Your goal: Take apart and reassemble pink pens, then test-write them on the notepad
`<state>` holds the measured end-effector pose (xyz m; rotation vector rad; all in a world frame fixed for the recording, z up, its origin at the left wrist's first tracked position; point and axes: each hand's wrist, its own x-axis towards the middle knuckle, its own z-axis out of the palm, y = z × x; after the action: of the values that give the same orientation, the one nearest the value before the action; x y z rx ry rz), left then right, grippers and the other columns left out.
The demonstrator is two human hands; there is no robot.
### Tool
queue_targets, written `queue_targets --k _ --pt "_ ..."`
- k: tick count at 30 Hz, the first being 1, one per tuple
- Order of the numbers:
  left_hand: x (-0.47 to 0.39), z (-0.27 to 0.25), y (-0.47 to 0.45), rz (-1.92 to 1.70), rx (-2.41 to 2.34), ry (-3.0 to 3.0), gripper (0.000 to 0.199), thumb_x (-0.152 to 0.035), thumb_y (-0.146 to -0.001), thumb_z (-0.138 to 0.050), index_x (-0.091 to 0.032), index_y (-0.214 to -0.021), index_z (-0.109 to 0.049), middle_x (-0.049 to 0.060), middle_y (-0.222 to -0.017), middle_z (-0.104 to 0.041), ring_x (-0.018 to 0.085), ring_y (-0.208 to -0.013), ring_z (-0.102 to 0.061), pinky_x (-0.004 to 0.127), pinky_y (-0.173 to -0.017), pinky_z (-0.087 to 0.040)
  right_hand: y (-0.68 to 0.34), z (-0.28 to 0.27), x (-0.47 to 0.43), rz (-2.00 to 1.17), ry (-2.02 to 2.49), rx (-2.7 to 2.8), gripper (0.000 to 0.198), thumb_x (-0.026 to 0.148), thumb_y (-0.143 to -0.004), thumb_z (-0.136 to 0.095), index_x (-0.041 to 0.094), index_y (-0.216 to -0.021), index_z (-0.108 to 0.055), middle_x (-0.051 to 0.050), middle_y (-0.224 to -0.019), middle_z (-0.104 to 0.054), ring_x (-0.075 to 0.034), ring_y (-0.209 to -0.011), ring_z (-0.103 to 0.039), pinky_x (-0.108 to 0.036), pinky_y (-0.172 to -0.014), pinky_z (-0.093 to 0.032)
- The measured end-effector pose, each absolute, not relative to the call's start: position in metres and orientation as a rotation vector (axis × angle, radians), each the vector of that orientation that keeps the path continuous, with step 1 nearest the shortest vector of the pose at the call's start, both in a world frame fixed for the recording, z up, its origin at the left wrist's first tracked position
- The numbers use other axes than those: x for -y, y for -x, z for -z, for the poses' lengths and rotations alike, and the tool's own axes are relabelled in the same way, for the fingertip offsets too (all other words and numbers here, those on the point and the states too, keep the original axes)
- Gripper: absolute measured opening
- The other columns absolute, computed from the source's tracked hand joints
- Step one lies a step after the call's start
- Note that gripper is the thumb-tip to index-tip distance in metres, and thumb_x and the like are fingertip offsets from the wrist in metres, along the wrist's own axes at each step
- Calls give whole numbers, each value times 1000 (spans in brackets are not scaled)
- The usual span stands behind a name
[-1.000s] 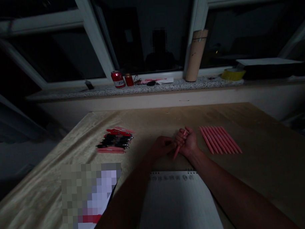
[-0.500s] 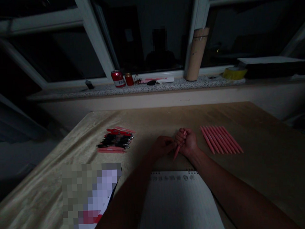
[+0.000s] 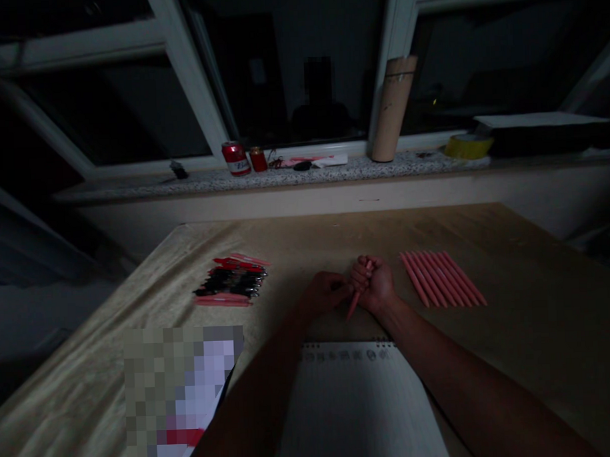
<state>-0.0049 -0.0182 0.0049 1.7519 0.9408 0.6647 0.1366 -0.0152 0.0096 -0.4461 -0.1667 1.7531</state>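
A pink pen [image 3: 354,305] slants down from the closed fist of my right hand [image 3: 380,284], its tip pointing toward the notepad below. My left hand [image 3: 323,293] has its thumb and fingers drawn together against the right fist, beside the pen; what lies between those fingertips is hidden. To the right, several pink pens [image 3: 441,278] lie side by side in a neat slanted row. On the left is a pile of black pens [image 3: 231,281] with red and pink pens along its edges. Below both hands, a spiral notepad [image 3: 361,400] lies between my forearms.
A cloth-covered table [image 3: 295,239] reaches to the wall under a window. On the stone sill [image 3: 203,185] stand a red can [image 3: 236,158], a small red jar [image 3: 258,159], a tall tan cylinder [image 3: 395,111] and a yellow tape roll [image 3: 468,147]. Blurred white sheets lie front left.
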Motion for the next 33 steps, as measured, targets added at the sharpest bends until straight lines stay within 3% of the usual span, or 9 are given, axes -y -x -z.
queue_targets --k 11,33 --pt "19 -7 5 -675 -936 -1768 34 -42 -76 -56 -11 -65 -60 -1 -50 -52 8 -46 -47 18 -47 -34 -137 -7 15 -1775 427 199 27 33 -80 -43 21 -57 -38 11 -36 -25 -7 -27 -20 -18 -27 -17" --pt "19 -6 5 -671 -926 -1741 35 -44 -76 -57 -10 -69 -61 -2 -50 -51 8 -46 -46 19 -46 -34 -137 -9 15 -1772 424 192 29 34 -83 -39 21 -57 -42 10 -36 -24 -7 -28 -19 -18 -27 -17"
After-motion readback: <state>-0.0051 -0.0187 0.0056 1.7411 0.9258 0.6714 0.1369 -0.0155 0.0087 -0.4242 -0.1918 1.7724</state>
